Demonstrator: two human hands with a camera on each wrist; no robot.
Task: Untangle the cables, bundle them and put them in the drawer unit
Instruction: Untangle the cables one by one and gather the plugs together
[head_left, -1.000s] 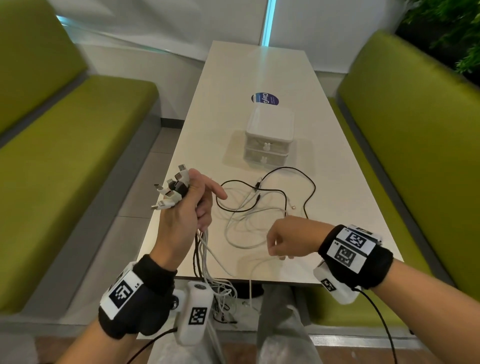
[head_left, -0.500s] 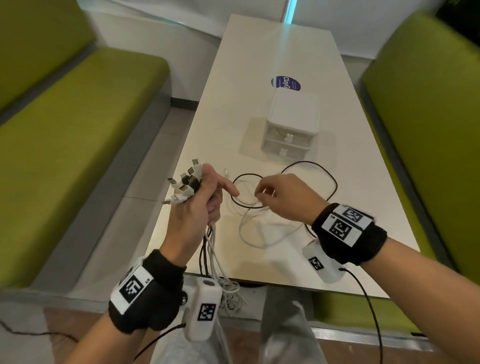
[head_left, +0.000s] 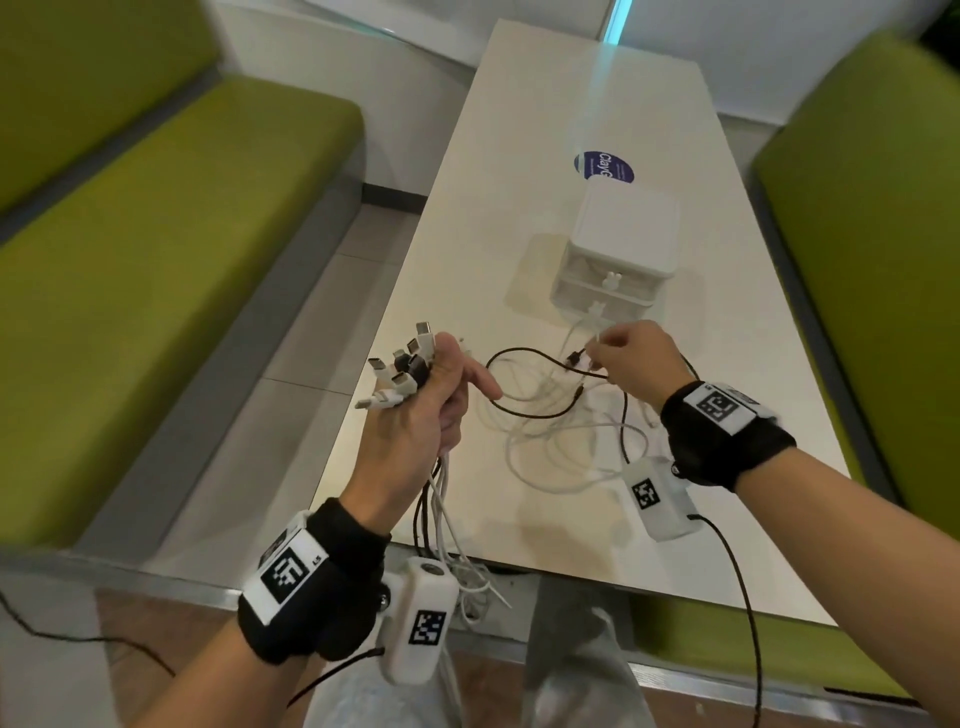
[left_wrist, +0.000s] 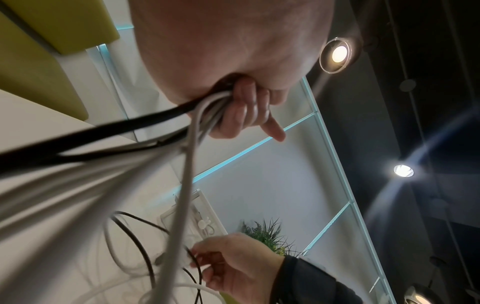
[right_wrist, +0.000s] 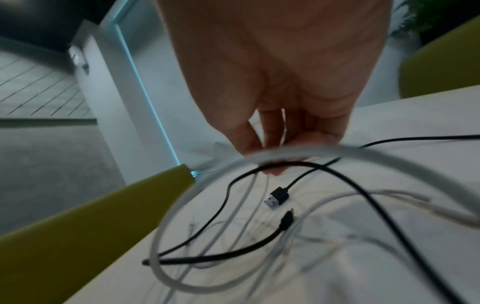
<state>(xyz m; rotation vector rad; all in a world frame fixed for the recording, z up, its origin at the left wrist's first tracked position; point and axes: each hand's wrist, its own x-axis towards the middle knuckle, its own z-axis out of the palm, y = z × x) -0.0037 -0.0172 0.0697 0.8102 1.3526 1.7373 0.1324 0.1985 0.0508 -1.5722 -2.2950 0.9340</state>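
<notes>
My left hand (head_left: 441, 389) is held up over the table's near left corner and grips a bundle of black and white cables (left_wrist: 197, 115). Their plugs (head_left: 402, 364) fan out above the fist, and the cords hang down past the table edge. Loose black and white cables (head_left: 561, 431) lie tangled on the table. My right hand (head_left: 597, 353) pinches a white cable (right_wrist: 285, 152) at the far side of the tangle, just in front of the white drawer unit (head_left: 623, 234). Both drawers look closed. A black USB plug (right_wrist: 276, 197) lies under my right hand.
The long white table (head_left: 519, 156) carries a blue round sticker (head_left: 605, 166) behind the drawer unit. Green benches stand to the left (head_left: 156, 260) and right (head_left: 872, 208). The hanging cable ends (head_left: 467, 577) dangle below the front edge.
My right hand has moved from the near edge across the tangle toward the drawer unit and taken a white cable. My left hand keeps holding its bundle in place.
</notes>
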